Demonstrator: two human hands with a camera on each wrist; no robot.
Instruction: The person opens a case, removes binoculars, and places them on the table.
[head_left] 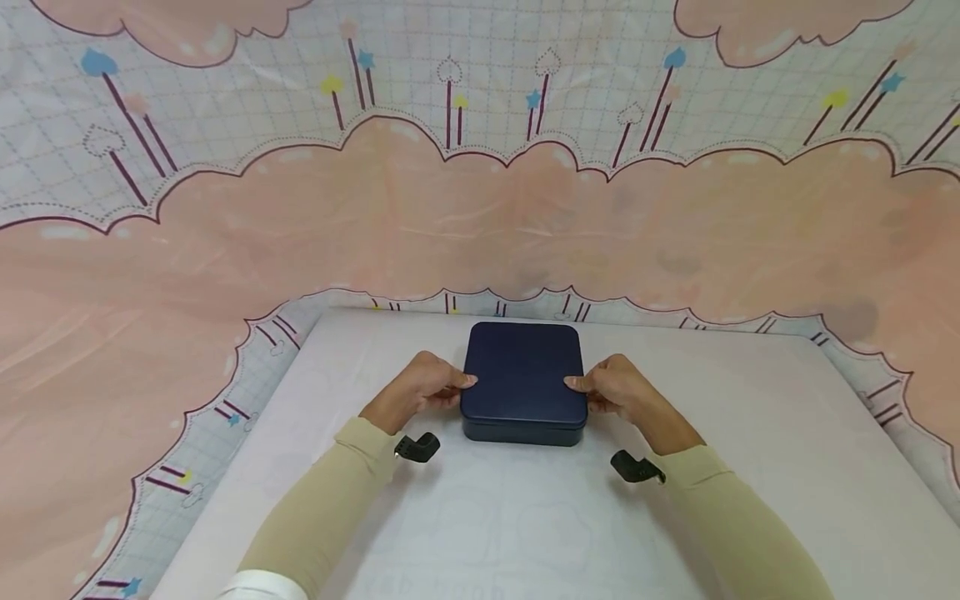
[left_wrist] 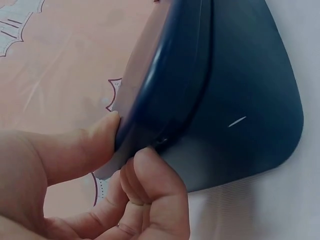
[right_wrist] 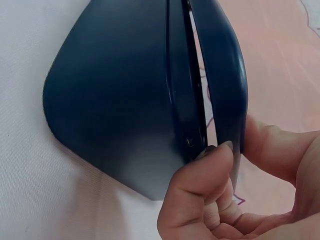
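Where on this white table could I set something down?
Bare: white table between the left sleeve and right sleeve, this side of the dark blue box; also outward from the left hand and right hand to the table's edges. Crowded: the box's sides, where both hands grip.

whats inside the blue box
The inside of the box cannot be seen; the lid, pinched by the left hand and right hand, covers it. Through a gap under the lid's right edge, only what looks like patterned cloth beyond shows.
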